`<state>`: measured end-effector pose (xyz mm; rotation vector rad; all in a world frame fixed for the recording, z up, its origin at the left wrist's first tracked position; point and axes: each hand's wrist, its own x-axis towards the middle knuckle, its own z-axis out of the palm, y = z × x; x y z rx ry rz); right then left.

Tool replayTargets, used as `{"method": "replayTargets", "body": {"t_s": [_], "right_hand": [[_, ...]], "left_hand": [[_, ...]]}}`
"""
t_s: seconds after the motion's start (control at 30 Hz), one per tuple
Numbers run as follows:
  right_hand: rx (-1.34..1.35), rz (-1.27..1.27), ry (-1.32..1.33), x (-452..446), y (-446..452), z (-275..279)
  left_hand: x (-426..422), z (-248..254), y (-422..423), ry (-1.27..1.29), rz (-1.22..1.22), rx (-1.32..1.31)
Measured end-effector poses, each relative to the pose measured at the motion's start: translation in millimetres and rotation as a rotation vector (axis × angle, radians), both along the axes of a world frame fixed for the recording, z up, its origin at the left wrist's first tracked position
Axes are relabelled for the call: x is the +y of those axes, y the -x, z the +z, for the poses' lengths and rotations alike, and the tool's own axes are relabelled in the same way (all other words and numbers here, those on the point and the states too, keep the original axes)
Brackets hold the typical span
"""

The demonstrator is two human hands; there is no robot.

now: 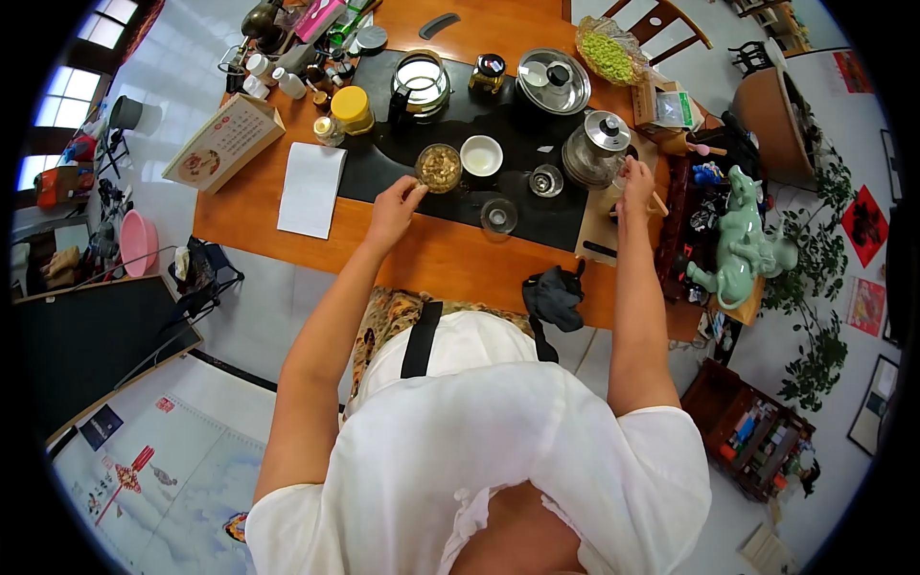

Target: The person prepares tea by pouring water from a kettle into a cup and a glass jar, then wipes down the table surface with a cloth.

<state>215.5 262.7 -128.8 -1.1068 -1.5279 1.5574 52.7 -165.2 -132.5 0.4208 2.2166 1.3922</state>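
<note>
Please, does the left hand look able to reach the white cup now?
Probably yes: the white cup is close, but the glass bowl at the left hand stands between them, so going around it may be needed.

Pieces [440, 167] in bowl [443, 191] too small to identify.

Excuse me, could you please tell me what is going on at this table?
At the table, a person has the left hand at the edge of a glass bowl of brownish pieces. The right hand grips the handle side of a lidded glass teapot. A white bowl, a small glass cup and a clear glass dish stand between the hands.
</note>
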Motion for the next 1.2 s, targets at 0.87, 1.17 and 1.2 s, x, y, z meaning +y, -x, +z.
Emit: {"method": "replayTargets", "body": {"t_s": [0.87,1.17,1.2], "right_hand": [[-0.829,0.508,-0.538,-205,-20,-27],[-0.674,0.169,0.286,-230,-1,-78],[-0.552,0.131,0.409,-233,-1,-75]], "left_hand": [[-33,-25,23,-0.038,-0.075,-0.036],[-45,-18,31,-0.032,-0.217,-0.041],[-47,-23,33,-0.034,-0.224,-0.049]]}}
